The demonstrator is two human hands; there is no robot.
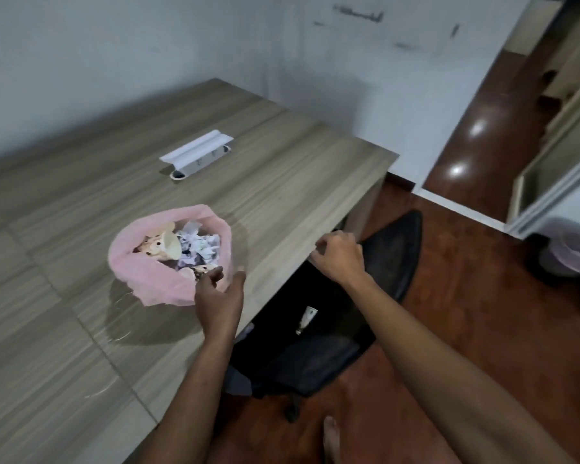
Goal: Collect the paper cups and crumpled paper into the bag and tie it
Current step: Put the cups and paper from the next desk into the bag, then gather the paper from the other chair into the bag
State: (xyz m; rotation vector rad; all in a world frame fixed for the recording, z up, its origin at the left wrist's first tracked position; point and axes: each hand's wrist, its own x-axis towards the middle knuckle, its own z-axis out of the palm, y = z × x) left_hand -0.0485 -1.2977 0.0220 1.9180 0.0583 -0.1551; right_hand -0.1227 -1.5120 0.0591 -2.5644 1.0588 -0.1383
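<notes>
A pink plastic bag stands with its mouth wide on the wooden desk. Inside it lie paper cups with a printed pattern and crumpled paper. My left hand hovers at the bag's near right rim, fingers apart, holding nothing. My right hand is over the desk's right edge, above the chair, fingers loosely curled with nothing visible in them.
A white cable-port flap stands raised at the desk's middle back. A black office chair sits beside the desk's right edge, with a small white tube on its seat. A bin stands on the wooden floor at the right. My foot shows below.
</notes>
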